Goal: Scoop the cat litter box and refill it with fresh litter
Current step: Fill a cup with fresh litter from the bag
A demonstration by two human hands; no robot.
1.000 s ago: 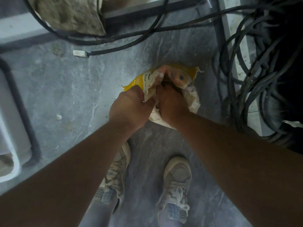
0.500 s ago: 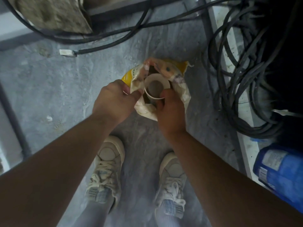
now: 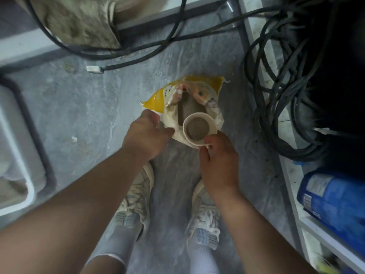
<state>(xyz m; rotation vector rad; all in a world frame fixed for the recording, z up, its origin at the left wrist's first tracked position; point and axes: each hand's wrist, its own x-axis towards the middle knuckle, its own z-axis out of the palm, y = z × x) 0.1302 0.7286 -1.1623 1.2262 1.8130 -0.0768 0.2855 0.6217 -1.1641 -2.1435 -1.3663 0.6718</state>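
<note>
Standing over the work, the person has two pale sneakers (image 3: 136,196) on the grey floor (image 3: 83,107), nearest to the camera; just beyond them the right hand (image 3: 219,165) pinches the near rim of a small cream cup (image 3: 197,128) between thumb and curled fingers; the cup is upright and holds grey litter, a good part full, and it sits at the mouth of the litter bag (image 3: 185,103). I judge the loaded cup to be stiff and moderately heavy for its size; a pinch on one side of the rim may let it tip, so a hold around the wall would be safer; the grains are loose and will spill at any tilt. The left hand (image 3: 146,133) grips the left edge of the bag mouth with curled fingers and keeps it open; the bag is soft and crumpled, yellow and white, and it would probably fold shut if released. At the far left edge a white tray with a rounded rim (image 3: 29,186) shows, perhaps the litter box, well apart from the bag; I cannot tell this surely. Open floor lies between the bag and that tray, so the path to the left looks free. To the right a tangle of black cables (image 3: 276,95) lies near the bag, and a blue package (image 3: 335,198) on a low shelf; beyond the bag more cable crosses the floor.
</note>
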